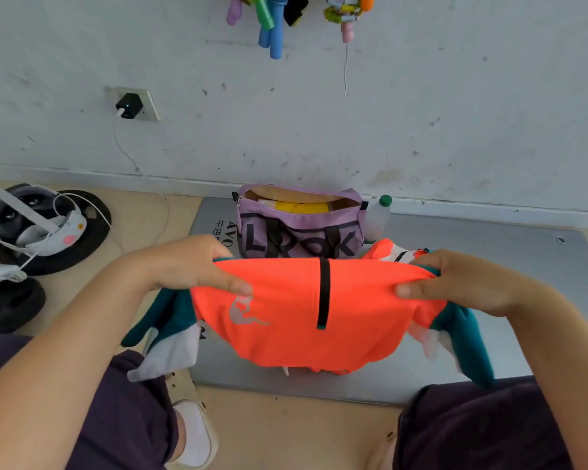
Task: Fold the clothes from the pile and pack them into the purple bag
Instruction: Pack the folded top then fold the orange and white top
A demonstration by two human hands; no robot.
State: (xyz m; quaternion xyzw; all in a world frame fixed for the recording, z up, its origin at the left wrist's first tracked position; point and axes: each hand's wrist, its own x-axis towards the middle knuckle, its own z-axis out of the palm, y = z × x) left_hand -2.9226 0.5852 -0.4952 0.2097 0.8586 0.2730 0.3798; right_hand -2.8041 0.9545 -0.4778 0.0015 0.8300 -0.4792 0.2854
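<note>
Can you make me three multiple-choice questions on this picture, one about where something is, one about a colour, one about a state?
1. Where does the purple bag stand?
A. on the grey mat by the wall
B. on the person's lap
C. hanging from the wall

2. What colour shows inside the bag?
A. blue
B. yellow
C. black

3. How is the orange garment held?
A. it lies flat on the mat, untouched
B. one hand holds it by a sleeve
C. both hands grip its top edge and it hangs between them

Answers:
1. A, since the bag sits on the grey mat close to the wall.
2. B, since a yellow item lies in the open top.
3. C, since the left hand and the right hand each pinch an upper corner.
</note>
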